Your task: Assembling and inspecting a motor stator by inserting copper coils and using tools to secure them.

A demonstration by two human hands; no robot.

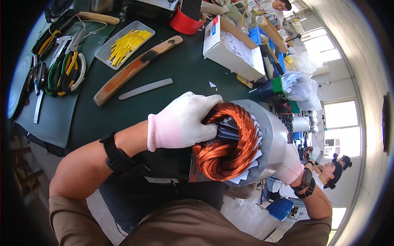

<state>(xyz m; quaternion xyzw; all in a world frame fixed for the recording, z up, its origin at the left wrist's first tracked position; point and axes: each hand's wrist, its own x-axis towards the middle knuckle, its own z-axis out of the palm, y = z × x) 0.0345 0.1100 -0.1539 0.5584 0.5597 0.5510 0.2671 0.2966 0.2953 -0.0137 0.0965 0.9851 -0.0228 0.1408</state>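
Note:
A motor stator [273, 137], a grey metal cylinder, is tilted with one end toward me at the middle right. Thick copper windings [246, 141] bulge out of that end, with white insulating paper slips [251, 168] poking out around them. My left hand [188, 119], in a white knit glove with a pink cuff, has its fingers curled round the left side of the windings. On the stator's far right side is my right hand [288, 164], gloved the same way and against the metal shell. Its fingers are hidden behind the stator.
On the dark green table lie a white flat strip [145, 89], a worn wooden bar [137, 67], and a clear tray [99, 54] of yellow sleeves. Pliers [65, 76] and other tools are at the left. A white box [230, 53] holds paper pieces. Other people work at the right.

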